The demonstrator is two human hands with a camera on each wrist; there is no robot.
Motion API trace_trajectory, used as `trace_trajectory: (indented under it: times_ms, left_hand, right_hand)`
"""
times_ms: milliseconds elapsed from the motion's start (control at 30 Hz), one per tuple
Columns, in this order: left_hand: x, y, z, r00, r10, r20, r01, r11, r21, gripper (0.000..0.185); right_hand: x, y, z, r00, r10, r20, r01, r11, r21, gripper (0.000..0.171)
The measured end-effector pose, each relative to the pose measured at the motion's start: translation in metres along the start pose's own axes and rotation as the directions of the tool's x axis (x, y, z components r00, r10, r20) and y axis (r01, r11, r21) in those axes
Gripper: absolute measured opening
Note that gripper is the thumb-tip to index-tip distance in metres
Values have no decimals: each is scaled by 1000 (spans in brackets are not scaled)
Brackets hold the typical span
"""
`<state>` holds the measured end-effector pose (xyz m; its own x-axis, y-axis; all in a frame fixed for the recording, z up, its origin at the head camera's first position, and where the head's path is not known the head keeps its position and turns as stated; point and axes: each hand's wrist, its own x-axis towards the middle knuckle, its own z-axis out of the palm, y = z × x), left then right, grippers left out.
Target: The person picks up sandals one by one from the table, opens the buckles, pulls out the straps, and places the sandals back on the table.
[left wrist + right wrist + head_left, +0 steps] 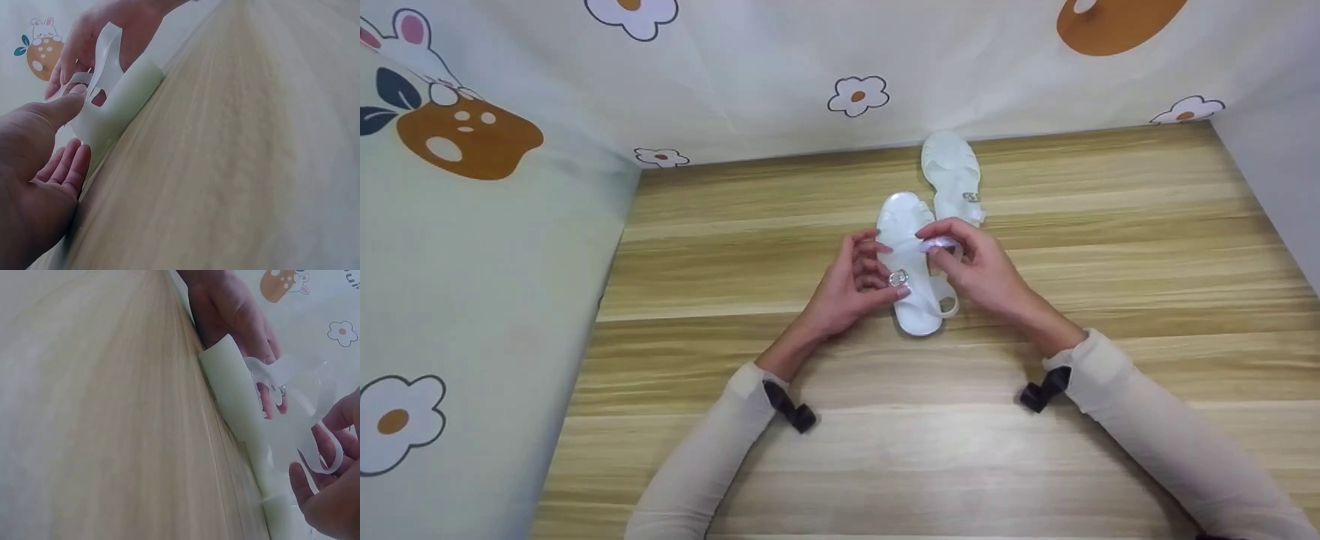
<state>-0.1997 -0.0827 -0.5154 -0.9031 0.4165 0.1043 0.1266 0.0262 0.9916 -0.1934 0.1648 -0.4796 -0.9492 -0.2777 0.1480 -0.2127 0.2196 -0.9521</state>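
Note:
A white jelly sandal (916, 319) stands sole-down on the wood-grain surface, its toe end pointing away from me. My left hand (847, 285) holds its left side, thumb by the round silvery buckle (898, 278) and the other fingers along the edge. On the other side my right hand (982, 270) pinches the sandal's loose strap (939, 244) between thumb and fingers. The strap curves up as a loop (336, 458) beside the right fingers in the right wrist view. In the left wrist view the raised heel part (109, 48) overlaps the right hand.
A second white sandal (951, 169) lies just beyond, near the back wall, with its own buckle (971, 197) on the right side. Cloth walls (750, 82) printed with flowers and fruit border the wood-grain surface (720, 277) at the back and left. A plain pale wall (1271, 172) stands at the right.

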Motion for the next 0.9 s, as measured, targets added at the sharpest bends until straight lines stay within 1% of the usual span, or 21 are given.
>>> trace_trajectory:
  times_ms: [67,100,200,267,333,400,467,533,633,700,767,833,900]
  left_hand:
    - [0,0,-1,1000,8,-14,-8,1000,2,96]
    - [0,0,-1,1000,13,-13,-13,1000,13,94]
    - [-1,0,-1,999,37,2,-37,998,46,73]
    - [-2,-1,-2,999,51,6,-51,996,67,58]
    - [-2,-1,-2,998,56,5,-56,996,76,51]
    - [-2,-1,-2,999,50,-5,-49,995,81,51]
    - [-2,-1,-1,999,39,-14,-37,996,82,52]
    - [-2,-1,-1,999,28,-25,-26,997,76,53]
    - [-3,-1,-1,999,19,-34,-17,998,52,55]
    - [-3,0,-1,999,-2,-40,4,999,40,55]
    - [-4,3,-2,998,-38,-47,39,999,28,59]
    - [-5,6,-2,994,-84,-64,85,996,17,65]
    - [-6,11,0,987,-135,-86,135,991,4,74]
  right_hand:
    - [0,0,0,1000,4,30,-3,1000,-23,28]
    - [-1,-1,0,999,5,41,-4,999,-35,29]
    - [-1,-1,-1,998,-7,55,11,997,-72,32]
    - [-2,-2,-3,998,-34,45,38,996,-85,34]
    - [-3,-2,-6,997,-68,26,70,993,-98,35]
    - [-5,-3,-11,995,-100,-1,99,989,-109,35]
    - [-7,-3,-18,994,-110,-25,106,988,-110,35]
    - [-9,-2,-24,994,-101,-40,96,989,-110,35]
    - [-13,0,-31,997,-57,-43,54,995,-85,33]
    - [-17,3,-35,999,-26,-22,24,997,-76,32]
    - [-21,6,-37,1000,8,16,-7,999,-48,34]
    - [-26,9,-39,997,45,63,-43,998,-36,38]
    - [-30,12,-40,991,73,110,-70,997,-34,43]
